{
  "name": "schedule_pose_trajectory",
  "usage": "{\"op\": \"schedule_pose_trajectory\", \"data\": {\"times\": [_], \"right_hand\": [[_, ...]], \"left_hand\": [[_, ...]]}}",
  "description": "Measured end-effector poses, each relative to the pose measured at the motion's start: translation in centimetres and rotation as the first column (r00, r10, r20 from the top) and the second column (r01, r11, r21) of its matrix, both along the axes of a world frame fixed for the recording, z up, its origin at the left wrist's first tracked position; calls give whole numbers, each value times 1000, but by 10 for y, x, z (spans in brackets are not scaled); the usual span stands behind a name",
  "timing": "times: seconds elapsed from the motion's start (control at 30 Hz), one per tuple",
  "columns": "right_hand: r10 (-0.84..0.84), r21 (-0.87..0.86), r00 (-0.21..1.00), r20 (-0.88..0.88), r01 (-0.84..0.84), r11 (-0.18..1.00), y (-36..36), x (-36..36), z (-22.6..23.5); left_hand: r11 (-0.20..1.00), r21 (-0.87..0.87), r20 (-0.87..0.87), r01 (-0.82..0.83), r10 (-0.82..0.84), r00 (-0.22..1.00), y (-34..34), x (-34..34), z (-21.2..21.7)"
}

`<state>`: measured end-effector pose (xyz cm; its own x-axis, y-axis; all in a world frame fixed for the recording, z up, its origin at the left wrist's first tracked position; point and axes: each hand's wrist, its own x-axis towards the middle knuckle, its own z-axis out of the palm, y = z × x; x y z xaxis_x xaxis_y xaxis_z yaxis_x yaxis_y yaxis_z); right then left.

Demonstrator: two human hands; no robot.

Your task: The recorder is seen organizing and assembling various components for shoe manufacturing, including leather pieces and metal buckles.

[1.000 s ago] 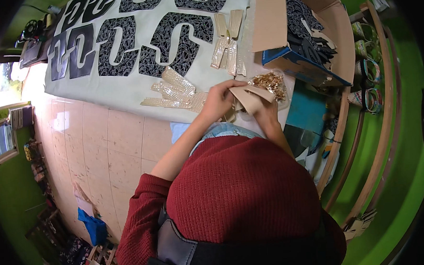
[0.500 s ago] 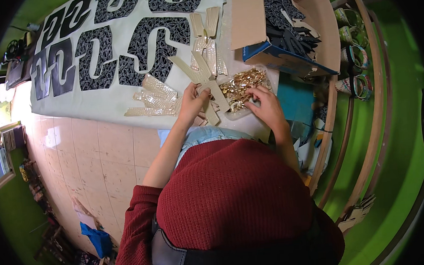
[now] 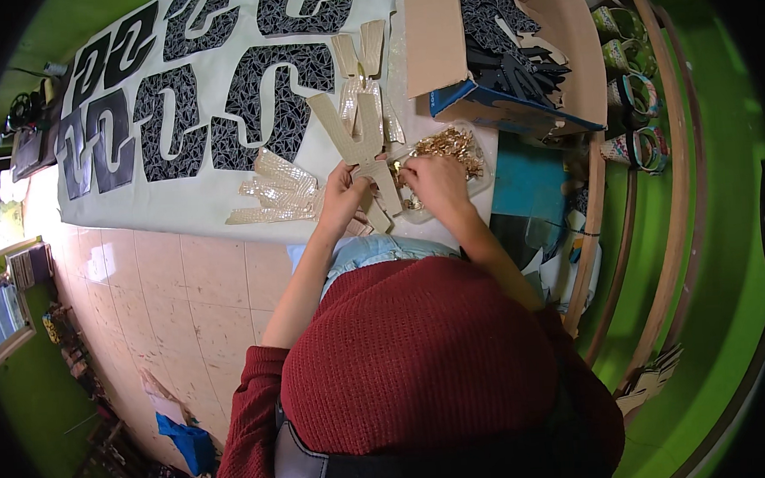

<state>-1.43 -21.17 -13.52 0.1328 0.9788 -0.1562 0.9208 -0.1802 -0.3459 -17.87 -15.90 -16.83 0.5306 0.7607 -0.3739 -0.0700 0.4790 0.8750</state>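
My left hand [image 3: 343,195] pinches a cream, crocodile-textured strap piece [image 3: 346,130] with forked ends, holding it over the table's near edge. Just right of it, my right hand [image 3: 438,184] is closed at the fingertips, with a small gold-coloured metal piece [image 3: 398,165] at them; its exact shape is too small to tell. Behind that hand stands a clear plastic tub [image 3: 484,184] full of shiny gold-coloured fittings [image 3: 455,146], partly covered by the hand. More cream strap pieces [image 3: 278,189] lie fanned out left of my left hand, and others [image 3: 362,54] lie beyond the held one.
Black patterned cut-out pieces [image 3: 169,120] lie in rows across the pale table cover [image 3: 216,191]. An open cardboard box [image 3: 437,41] holding dark cut pieces [image 3: 512,68] stands at the back right. Sandals [image 3: 635,148] sit along a wooden rack [image 3: 596,219] on the right.
My right hand has moved left from the tub toward the strap piece, a gold-coloured bit at its fingertips. The held strap piece has turned more upright. The view has shifted slightly.
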Motion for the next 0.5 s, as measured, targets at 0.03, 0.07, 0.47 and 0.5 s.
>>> {"op": "schedule_pose_trajectory", "data": {"times": [0.03, 0.07, 0.47, 0.5], "right_hand": [[11, 16, 999, -53, -10, 1000, -2, 6, 4], [66, 147, 993, -95, -51, 988, -5, 11, 6], [287, 753, 954, 89, -253, 608, -53, 31, 22], [284, 775, 956, 72, -233, 587, -53, 29, 23]], "left_hand": [[1000, 16, 31, -1, 1, 1000, 0, -2, -4], [1000, 31, 62, -2, 0, 998, 0, -5, -6], [998, 16, 62, -52, 51, 997, 6, -9, -9], [999, 15, 61, -49, 48, 997, 6, -10, -7]]}}
